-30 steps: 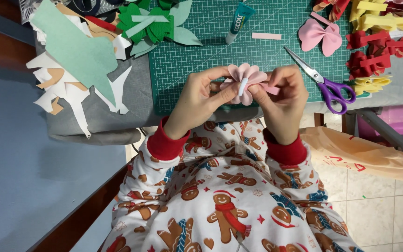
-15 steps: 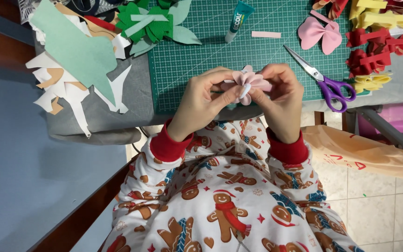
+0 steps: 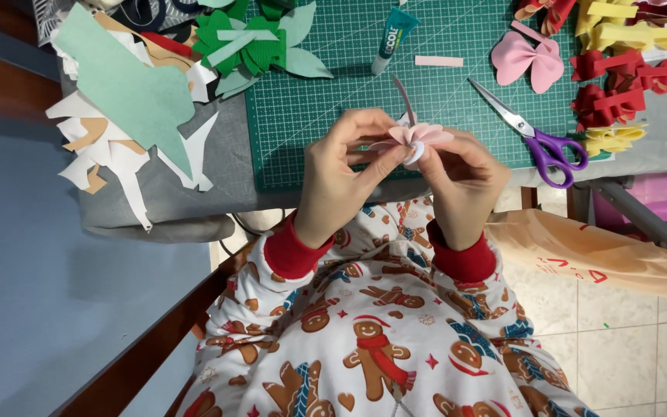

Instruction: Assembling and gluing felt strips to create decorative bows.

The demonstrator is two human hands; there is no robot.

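Note:
My left hand (image 3: 343,179) and my right hand (image 3: 463,184) together pinch a small pink foam bow (image 3: 418,136) just above the near edge of a green cutting mat (image 3: 326,116). A thin pink strip sticks up from the bow's middle. Both hands have their fingertips closed on the folded piece. My sleeves are red-cuffed with a gingerbread print.
On the mat lie a glue tube (image 3: 395,32), a short pink strip (image 3: 438,61) and purple-handled scissors (image 3: 538,139). A finished pink bow (image 3: 526,62), red bows (image 3: 619,85) and yellow bows (image 3: 619,27) sit right. Green bows (image 3: 260,46) and paper scraps (image 3: 129,108) lie left. A brown paper bag (image 3: 604,251) lies lower right.
The hands have turned the pink bow, which now lies flatter between the fingertips with a thin strip sticking up from it. The bow has shifted slightly away from me.

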